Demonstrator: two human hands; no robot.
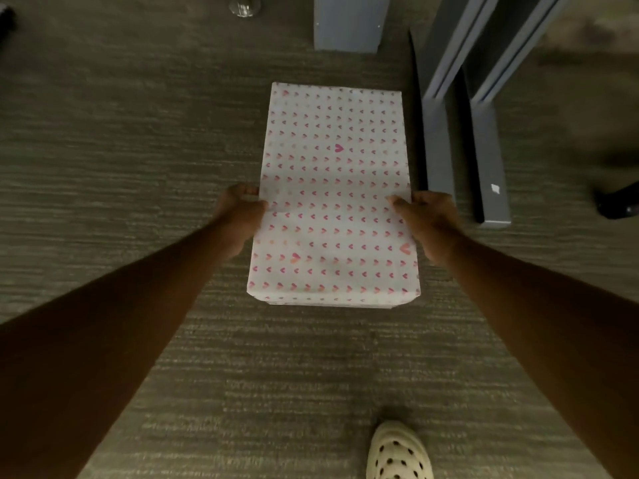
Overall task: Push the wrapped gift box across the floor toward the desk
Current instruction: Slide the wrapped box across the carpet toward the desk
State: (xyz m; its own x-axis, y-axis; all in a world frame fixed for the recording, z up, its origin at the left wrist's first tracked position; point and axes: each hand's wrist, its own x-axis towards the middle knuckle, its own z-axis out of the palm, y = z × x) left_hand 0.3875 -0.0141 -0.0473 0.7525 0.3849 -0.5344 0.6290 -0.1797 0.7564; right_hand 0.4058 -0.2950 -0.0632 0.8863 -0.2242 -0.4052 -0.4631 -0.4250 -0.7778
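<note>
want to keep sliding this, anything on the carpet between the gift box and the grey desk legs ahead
Nothing visible. The carpet between the gift box and the grey desk leg ahead looks bare. Both hands, left hand and right hand, grip its sides; more legs stand close on its right.

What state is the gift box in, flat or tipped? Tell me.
Flat: the gift box lies broad face up on the carpet, hands gripping both sides.

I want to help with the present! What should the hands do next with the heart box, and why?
Probably keep sliding the gift box straight ahead. The left hand and right hand grip its two long sides, it lies flat on the carpet, and the grey desk legs stand close along its right side, so steer slightly clear of them.
</note>
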